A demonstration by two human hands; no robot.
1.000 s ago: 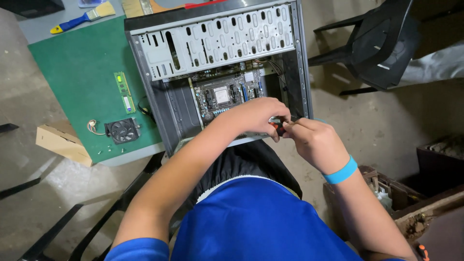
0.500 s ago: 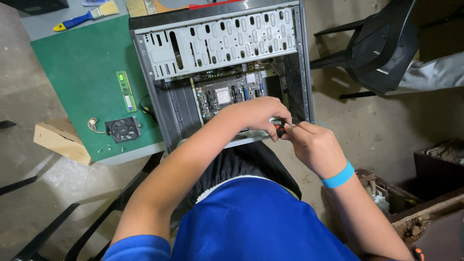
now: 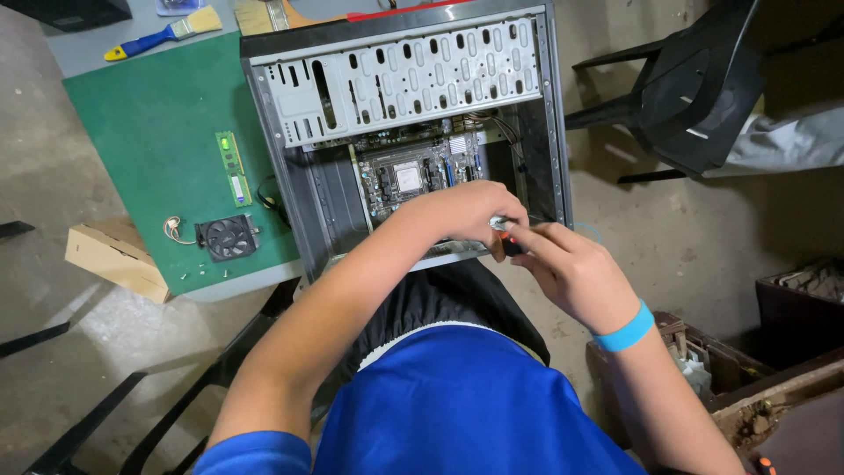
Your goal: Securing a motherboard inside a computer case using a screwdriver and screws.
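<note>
Both hands meet at the near right edge of the open computer case [image 3: 413, 132] on the tabletop [image 3: 158, 132], left hand [image 3: 470, 211] and right hand [image 3: 571, 273] closed together on a small metal-tipped tool [image 3: 503, 230].

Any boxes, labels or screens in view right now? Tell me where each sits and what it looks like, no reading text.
Plain brown cardboard box: lies on the floor beside the lower left corner of the green work mat, flat and rectangular, unmarked as far as I can tell.
Green memory stick with a pale label strip: lies on the mat, left of the open grey computer case, long and narrow.
No screens or signs in view.
</note>
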